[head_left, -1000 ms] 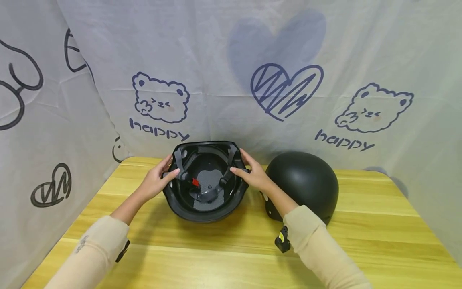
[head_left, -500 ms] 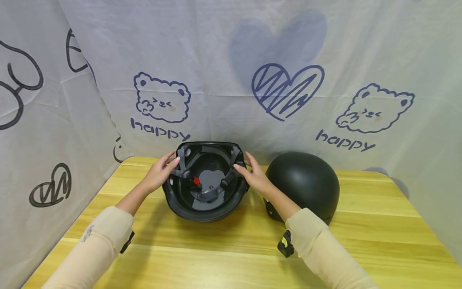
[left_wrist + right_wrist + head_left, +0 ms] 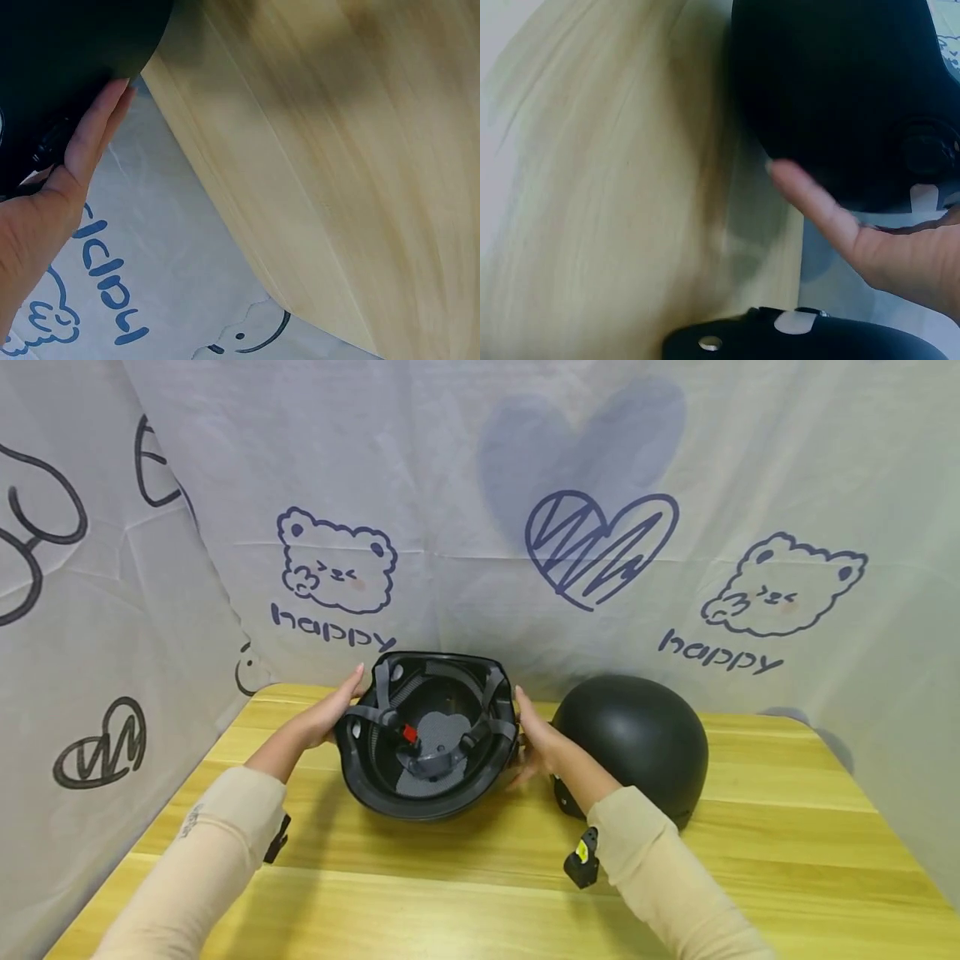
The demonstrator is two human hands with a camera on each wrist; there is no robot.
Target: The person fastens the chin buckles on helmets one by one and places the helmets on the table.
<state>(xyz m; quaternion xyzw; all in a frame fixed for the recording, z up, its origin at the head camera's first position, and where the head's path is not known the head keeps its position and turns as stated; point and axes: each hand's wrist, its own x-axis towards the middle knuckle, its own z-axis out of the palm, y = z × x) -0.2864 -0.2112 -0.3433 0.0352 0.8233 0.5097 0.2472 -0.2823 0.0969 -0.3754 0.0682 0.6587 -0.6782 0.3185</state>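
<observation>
A black helmet (image 3: 437, 727) lies upside down on the table, its hollow inside facing me. Grey straps (image 3: 384, 685) and a red buckle piece (image 3: 410, 734) show inside it. My left hand (image 3: 327, 712) is against its left side; in the left wrist view, straight fingers (image 3: 91, 135) lie along the dark shell (image 3: 82, 45). On the other side, my right hand (image 3: 537, 737) is beside the shell with its fingers spread. One extended finger (image 3: 814, 202) touches or nearly touches the shell (image 3: 832, 90) in the right wrist view. Neither thumb is over the rim.
A second black helmet (image 3: 637, 743) sits dome up to the right, close behind my right forearm. The yellow wooden table (image 3: 420, 893) ends at a white cloth (image 3: 450, 460) with drawings, which hangs at the back and sides.
Both thumbs have come off the inside of the rim, and the hands have shifted to the outer sides. The upturned helmet has turned very slightly; the other helmet stays put.
</observation>
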